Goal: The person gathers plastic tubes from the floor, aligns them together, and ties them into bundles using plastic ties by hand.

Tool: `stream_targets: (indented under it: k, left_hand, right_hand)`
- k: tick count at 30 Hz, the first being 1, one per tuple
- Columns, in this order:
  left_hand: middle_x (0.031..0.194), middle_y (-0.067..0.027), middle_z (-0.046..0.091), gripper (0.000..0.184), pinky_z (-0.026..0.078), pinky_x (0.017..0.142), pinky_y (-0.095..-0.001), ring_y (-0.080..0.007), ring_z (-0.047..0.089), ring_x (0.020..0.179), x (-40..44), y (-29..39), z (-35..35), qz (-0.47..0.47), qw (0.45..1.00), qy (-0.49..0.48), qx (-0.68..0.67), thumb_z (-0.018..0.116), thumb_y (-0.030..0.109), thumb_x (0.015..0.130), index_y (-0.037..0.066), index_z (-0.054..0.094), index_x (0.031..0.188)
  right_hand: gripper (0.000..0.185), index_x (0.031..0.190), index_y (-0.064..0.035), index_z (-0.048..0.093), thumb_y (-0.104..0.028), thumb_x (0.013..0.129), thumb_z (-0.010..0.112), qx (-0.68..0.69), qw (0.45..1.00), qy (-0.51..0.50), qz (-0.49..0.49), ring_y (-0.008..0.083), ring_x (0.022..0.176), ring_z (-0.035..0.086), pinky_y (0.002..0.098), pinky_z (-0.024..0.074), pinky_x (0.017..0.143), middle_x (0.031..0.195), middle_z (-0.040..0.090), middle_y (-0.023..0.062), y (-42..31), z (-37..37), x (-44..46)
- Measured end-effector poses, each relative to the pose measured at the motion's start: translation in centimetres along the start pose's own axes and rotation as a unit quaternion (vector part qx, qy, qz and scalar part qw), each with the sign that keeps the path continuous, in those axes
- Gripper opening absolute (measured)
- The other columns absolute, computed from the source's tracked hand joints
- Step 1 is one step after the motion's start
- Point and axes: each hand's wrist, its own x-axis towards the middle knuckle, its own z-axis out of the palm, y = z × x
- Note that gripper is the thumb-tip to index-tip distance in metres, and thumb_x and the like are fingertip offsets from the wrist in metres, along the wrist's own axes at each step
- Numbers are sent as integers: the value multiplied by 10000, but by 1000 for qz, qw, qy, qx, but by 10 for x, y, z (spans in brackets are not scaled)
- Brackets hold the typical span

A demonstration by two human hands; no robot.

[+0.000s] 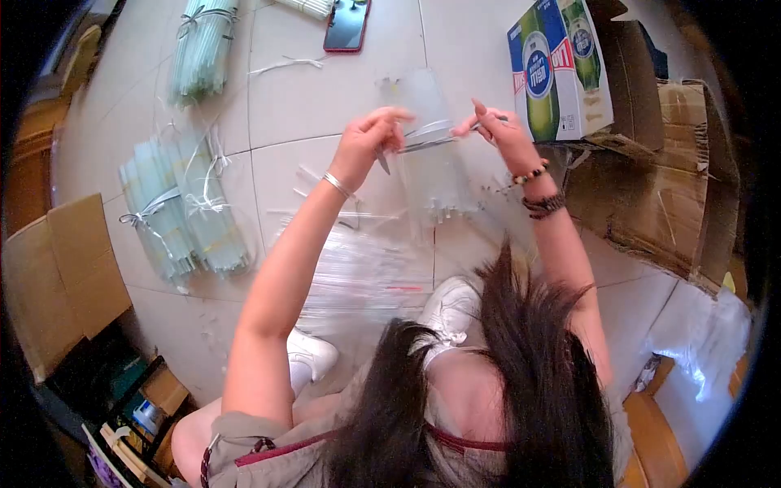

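Observation:
A bundle of pale translucent tubes [435, 175] lies on the tiled floor in front of me, with a thin grey-white tie [429, 138] across its middle. My left hand [371, 145] is at the bundle's left side, fingers pinched on one end of the tie; a small pointed grey thing sticks out below the fingers. On the right side, my right hand [503, 140] pinches the tie's other end between thumb and fingers. Loose clear tubes [358, 272] lie in a pile nearer my feet, left of the bundle.
Tied tube bundles [159, 215] lie at the left, another [203, 53] at the upper left. A phone [347, 26] is at the top. A printed bottle carton [561, 73] and brown cardboard [651, 195] stand at the right. More cardboard [69, 281] is at the left edge.

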Motion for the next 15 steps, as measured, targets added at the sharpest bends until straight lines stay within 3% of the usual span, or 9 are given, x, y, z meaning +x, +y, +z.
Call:
stream_targets:
  k: [2,4,5,7,9,10,13,14,15]
  left_hand:
    - [748,-46,637,321,457,627,-258,-97,530,653,-1,14,15,-15,989,-104,106,541,275,964,-6,685,908]
    - [838,-26,705,315,492,691,-244,-81,574,698,5,25,35,-57,946,-193,253,557,276,953,5,711,907]
    - [834,-19,698,326,468,663,-235,-73,551,678,9,25,34,-68,952,-175,241,554,291,960,12,711,894]
    - [825,-5,684,351,419,606,-217,-56,507,640,19,21,32,-90,962,-144,215,548,319,973,27,713,868]
    - [791,-10,675,362,412,595,-217,-58,508,630,14,16,33,-70,979,-112,153,547,323,978,30,701,833]
    - [774,-13,670,369,409,589,-216,-59,508,625,10,15,32,-60,986,-94,123,547,326,981,32,695,816]
    - [742,-17,659,374,406,585,-216,-64,513,617,0,17,35,-47,994,-57,80,552,323,981,35,681,781]
    - [735,-18,655,373,405,586,-216,-65,515,615,-2,16,36,-45,995,-45,72,555,321,980,36,677,772]
    - [736,-21,655,371,405,586,-216,-66,516,612,-2,14,35,-45,997,-41,57,559,322,978,36,676,772]
  right_hand:
    - [342,743,28,616,-224,969,566,-205,975,19,-88,135,694,563,297,457,596,836,635,45,-48,21,-11]
    - [291,809,35,646,-203,961,576,-287,940,-4,-182,133,715,578,274,470,616,863,643,50,-63,42,-6]
    - [270,842,38,661,-192,957,581,-327,917,-16,-228,132,726,586,262,477,626,876,647,53,-66,46,-5]
    - [231,973,-5,717,-190,964,578,-176,980,12,-96,112,755,595,264,497,658,895,659,50,-44,33,1]
    - [227,1031,-28,727,-181,968,572,-49,998,2,38,106,791,603,279,514,698,923,669,45,-27,20,-1]
    - [247,1108,-37,708,-187,982,558,-13,996,-66,65,94,868,601,282,510,788,977,673,23,-19,24,-6]
    - [296,1189,-27,666,-215,988,557,48,992,-107,36,85,960,582,267,487,861,1043,666,7,-8,39,-9]
    - [343,1247,-22,625,-237,988,562,5,995,-100,12,88,1015,566,268,469,895,1091,654,5,-11,39,-9]
    - [347,1249,-19,621,-238,987,563,38,991,-127,36,89,1030,563,267,466,903,1103,651,9,-7,37,-8]
